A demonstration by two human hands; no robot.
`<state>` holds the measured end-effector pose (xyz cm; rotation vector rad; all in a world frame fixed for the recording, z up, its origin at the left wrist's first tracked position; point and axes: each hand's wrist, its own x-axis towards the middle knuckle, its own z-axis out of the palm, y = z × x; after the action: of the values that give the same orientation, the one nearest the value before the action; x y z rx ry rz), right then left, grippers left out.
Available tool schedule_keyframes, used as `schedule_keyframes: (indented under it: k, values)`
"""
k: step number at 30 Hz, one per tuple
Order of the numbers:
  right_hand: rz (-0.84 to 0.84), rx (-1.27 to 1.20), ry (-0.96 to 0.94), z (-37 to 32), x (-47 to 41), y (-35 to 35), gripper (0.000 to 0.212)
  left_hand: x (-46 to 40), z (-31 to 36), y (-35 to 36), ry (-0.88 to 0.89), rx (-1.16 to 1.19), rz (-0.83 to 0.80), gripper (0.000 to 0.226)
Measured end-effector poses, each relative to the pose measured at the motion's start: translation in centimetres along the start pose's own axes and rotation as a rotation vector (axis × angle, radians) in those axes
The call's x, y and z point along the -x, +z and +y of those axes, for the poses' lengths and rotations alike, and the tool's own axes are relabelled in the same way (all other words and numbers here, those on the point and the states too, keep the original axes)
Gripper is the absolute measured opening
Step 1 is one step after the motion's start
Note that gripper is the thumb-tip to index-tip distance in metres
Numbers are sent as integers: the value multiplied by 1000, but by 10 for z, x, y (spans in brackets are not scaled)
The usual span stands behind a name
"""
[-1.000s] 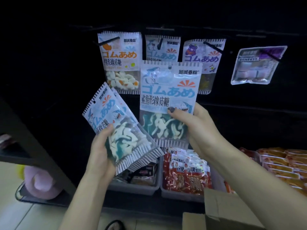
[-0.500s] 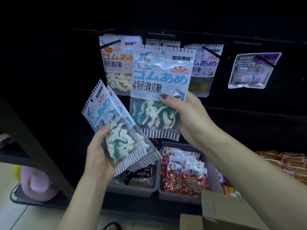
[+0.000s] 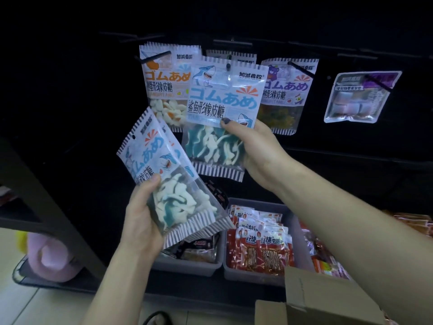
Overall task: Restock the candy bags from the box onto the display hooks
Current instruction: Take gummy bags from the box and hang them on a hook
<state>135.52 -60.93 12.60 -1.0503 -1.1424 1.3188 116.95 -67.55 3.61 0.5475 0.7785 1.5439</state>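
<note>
Right hand [image 3: 255,151] has lifted its shark candy bag [image 3: 222,118] up to the middle hook [image 3: 227,65], hole now at the tip, nearly hung. Left hand [image 3: 143,214] still grips spare bags [image 3: 164,174]; box [image 3: 328,299] bottom right.

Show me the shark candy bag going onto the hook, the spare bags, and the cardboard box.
Shark candy bag [image 3: 225,95]: head view, on its blue lettering.
Spare bags [image 3: 161,170]: head view, on the front bag's label.
Cardboard box [image 3: 323,299]: head view, on its open flap.
</note>
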Motion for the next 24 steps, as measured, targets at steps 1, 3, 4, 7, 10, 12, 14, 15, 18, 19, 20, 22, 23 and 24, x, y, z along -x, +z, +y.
schedule_keyframes:
  k: [1,3,4,7,10,12,14,15,18,19,20,22,23,24]
  values:
    - [13,17,-7,1,-8,-1,33,-2,-1,-1,-6,-8,5,62]
    - [38,50,-26,2,-24,-5,33,-4,-2,-1,-12,-31,-6,64]
    - [50,57,-30,2,-32,-6,33,-6,-2,0,-16,-49,-9,61]
    - [91,57,8,-3,-57,-11,32,-9,-4,5,-6,-73,-25,45]
    - [121,58,39,-7,-82,-15,30,-12,-6,11,-8,-98,-19,35]
    - [146,63,52,-8,-96,-17,26,-15,-7,14,-20,-113,-25,37]
    - [160,82,69,-9,-107,-19,23,-18,-7,15,-36,-127,-31,46]
    - [167,86,72,-8,-112,-20,21,-20,-8,16,-41,-137,-25,51]
    - [207,122,72,-7,-124,-21,21,-23,-9,18,-41,-160,-18,59]
    - [221,139,74,-6,-126,-21,24,-24,-10,18,-43,-164,-18,61]
    - [228,153,79,-7,-128,-20,28,-25,-10,19,-46,-163,-19,63]
    - [236,177,95,-6,-130,-19,41,-25,-11,20,-59,-158,-22,68]
    - [239,199,103,-5,-131,-19,46,-25,-12,21,-61,-157,-25,68]
    - [242,235,117,-4,-130,-20,50,-25,-13,22,-56,-155,-29,66]
